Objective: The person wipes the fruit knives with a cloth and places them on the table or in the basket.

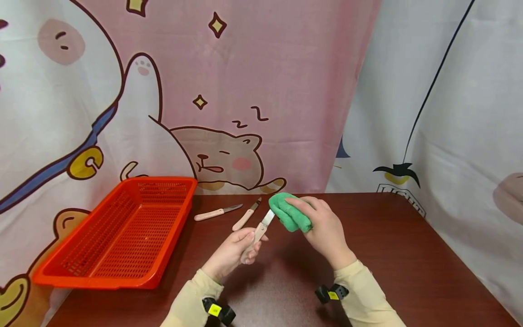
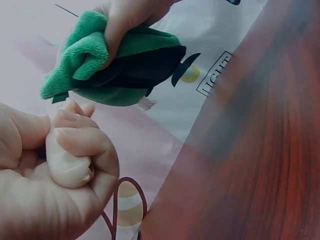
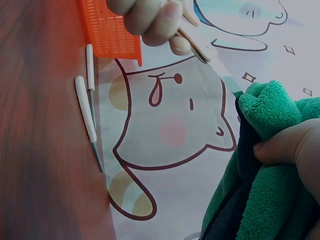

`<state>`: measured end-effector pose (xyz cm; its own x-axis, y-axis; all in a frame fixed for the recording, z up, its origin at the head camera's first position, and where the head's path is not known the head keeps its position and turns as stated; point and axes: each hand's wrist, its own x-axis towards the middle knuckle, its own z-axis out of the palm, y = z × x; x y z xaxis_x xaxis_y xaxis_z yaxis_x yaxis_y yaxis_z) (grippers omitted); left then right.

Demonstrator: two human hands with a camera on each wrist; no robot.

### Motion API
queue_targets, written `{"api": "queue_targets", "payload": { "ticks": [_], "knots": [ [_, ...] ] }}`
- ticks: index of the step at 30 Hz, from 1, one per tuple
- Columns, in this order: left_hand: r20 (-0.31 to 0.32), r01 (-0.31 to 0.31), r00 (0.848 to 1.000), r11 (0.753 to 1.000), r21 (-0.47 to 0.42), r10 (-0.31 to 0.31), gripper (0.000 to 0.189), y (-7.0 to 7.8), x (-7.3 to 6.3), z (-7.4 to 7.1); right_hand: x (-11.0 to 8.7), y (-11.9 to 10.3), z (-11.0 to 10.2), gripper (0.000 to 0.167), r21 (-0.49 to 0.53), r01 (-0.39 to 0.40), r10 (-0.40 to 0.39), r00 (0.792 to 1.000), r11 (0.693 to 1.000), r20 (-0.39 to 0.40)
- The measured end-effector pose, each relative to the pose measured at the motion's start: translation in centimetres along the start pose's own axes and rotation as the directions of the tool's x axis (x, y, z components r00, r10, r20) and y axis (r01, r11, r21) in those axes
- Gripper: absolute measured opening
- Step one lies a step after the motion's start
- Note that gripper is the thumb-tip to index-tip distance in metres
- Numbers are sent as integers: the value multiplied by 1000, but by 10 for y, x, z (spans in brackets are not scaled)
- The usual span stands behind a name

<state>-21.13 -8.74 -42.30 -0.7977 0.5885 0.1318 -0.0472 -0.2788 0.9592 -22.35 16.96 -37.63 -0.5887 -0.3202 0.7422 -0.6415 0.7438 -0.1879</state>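
Observation:
My left hand (image 1: 230, 254) grips a knife by its pale pink handle (image 1: 259, 232), with the blade (image 1: 268, 217) pointing up and away to the right. A folded green towel (image 1: 288, 213) is in my right hand (image 1: 328, 229), thumb and fingers closed around it. The towel meets the far end of the blade and hides the tip. Seen from the left wrist, the towel (image 2: 87, 47) has a dark underside and the handle's butt (image 2: 70, 167) shows in my curled fingers. Both hands are raised over the table.
Two more pale-handled knives, one on the left (image 1: 210, 215) and one on the right (image 1: 244, 219), lie on the brown table (image 1: 392, 254) behind my hands. A red-orange plastic basket (image 1: 149, 280) stands at the left. A cartoon-print curtain (image 1: 261, 68) hangs along the back.

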Motion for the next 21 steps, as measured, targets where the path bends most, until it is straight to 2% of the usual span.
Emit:
{"api": "queue_targets", "payload": {
  "ticks": [4, 12, 21],
  "knots": [
    [-14, 19, 1000, 1000, 2, -19, 41, 1, -1, -1, -1, 5, -3, 78, -8, -35, 35, 999, 999, -15],
    [-23, 3, 1000, 1000, -2, -3, 35, 1, -1, -4, -6, 13, -13, 80, 4, -95, 95, 994, 995, -57],
    [-33, 17, 999, 1000, 6, -17, 36, 1, -1, -4, -7, 8, -25, 79, 33, -65, 68, 990, 997, -120]
  ]
}}
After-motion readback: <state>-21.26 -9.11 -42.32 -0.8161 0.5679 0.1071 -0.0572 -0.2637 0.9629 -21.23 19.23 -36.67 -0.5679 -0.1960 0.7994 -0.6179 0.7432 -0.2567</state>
